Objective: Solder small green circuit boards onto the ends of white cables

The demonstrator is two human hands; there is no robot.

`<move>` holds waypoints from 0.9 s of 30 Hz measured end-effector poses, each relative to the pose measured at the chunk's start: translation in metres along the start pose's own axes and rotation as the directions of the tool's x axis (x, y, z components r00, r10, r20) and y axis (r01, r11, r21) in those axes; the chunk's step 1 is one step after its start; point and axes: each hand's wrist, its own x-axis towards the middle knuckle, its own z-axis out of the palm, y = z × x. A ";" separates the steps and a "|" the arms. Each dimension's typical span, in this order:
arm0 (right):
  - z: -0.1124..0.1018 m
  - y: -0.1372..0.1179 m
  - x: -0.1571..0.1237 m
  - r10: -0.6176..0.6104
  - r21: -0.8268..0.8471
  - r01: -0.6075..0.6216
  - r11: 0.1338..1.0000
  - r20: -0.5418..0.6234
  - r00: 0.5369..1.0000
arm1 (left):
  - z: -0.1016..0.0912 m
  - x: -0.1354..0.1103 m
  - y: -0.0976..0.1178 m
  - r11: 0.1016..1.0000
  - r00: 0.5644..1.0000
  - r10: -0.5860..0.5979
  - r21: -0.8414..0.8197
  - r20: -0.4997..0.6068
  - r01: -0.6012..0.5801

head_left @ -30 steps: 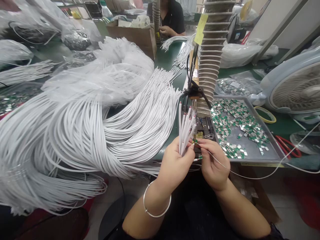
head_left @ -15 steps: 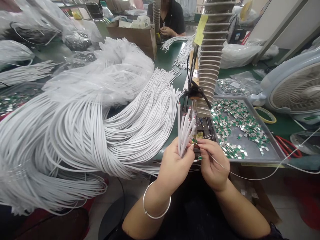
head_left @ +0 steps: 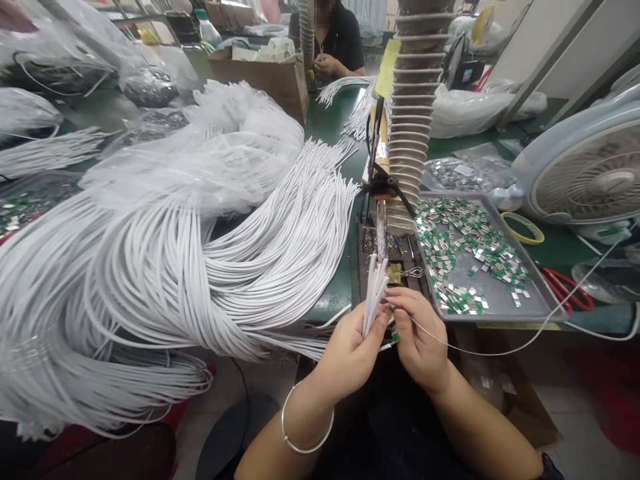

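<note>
My left hand is closed around a bundle of short white cable ends that point upward. Beside it, my right hand pinches a thin solder wire, which trails away to the right edge. The fingertips of both hands nearly meet; what lies between them is mostly hidden. A small green circuit board on a white cable end shows just below the fingers. Above the hands, a soldering iron with a wooden handle is fixed tip down, its tip hidden behind the cable ends.
A grey tray of small green boards stands at the right, near yellow tape, red-handled pliers and a fan. A ribbed hose hangs behind the iron. White cables cover the left. Another person sits opposite.
Both hands have come down toward me, away from the iron's lower end. The cable ends in my left hand stand closer together and lower. The view has shifted slightly.
</note>
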 end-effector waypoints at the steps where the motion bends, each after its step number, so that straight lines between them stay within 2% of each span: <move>1: -0.001 0.000 -0.002 0.003 0.013 -0.003 1.000 0.024 1.000 | 0.000 -0.001 -0.002 1.000 1.000 -0.023 -0.011 0.013 0.023; 2: -0.003 0.000 -0.004 0.005 0.023 -0.006 1.000 0.044 0.999 | 0.000 -0.003 -0.005 0.998 0.999 -0.051 -0.031 0.011 0.051; 4: -0.007 -0.001 -0.008 0.017 0.032 -0.019 0.999 0.076 0.997 | -0.001 -0.004 -0.011 0.991 0.993 -0.102 -0.091 -0.065 0.096; 7: -0.015 -0.004 -0.012 0.042 0.009 -0.043 0.999 0.098 0.994 | -0.003 -0.003 -0.019 0.985 0.976 -0.105 -0.156 -0.189 0.075; 9: -0.023 -0.004 -0.012 0.042 -0.034 -0.039 0.999 0.089 0.995 | -0.004 -0.003 -0.023 0.980 0.967 -0.100 -0.189 -0.233 0.056; 11: -0.032 -0.002 -0.009 0.036 -0.108 -0.030 0.994 0.048 0.998 | -0.004 -0.004 -0.025 0.961 0.967 -0.140 -0.265 -0.213 0.080; 13: -0.044 0.006 -0.002 0.042 -0.208 -0.043 0.977 -0.009 0.999 | -0.004 -0.004 -0.024 0.919 0.969 -0.203 -0.368 -0.141 0.139; 15: -0.056 0.017 0.006 0.059 -0.326 -0.062 0.943 -0.018 0.998 | -0.004 -0.004 -0.023 0.872 0.968 -0.239 -0.456 -0.081 0.177; 17: -0.067 0.030 0.014 0.131 -0.450 -0.096 0.888 0.047 0.990 | -0.004 -0.003 -0.021 0.835 0.970 -0.236 -0.523 -0.056 0.173; 20: -0.080 0.047 0.024 0.231 -0.550 -0.105 0.828 0.165 0.959 | -0.003 -0.001 -0.018 0.788 0.976 -0.212 -0.599 -0.042 0.145; 24: -0.088 0.057 0.033 0.334 -0.574 -0.107 0.812 0.307 0.891 | -0.001 0.001 -0.016 0.723 0.977 -0.207 -0.681 -0.057 0.114; 27: -0.089 0.057 0.039 0.352 -0.572 -0.095 0.815 0.359 0.864 | 0.000 0.001 -0.016 0.708 0.976 -0.213 -0.697 -0.054 0.116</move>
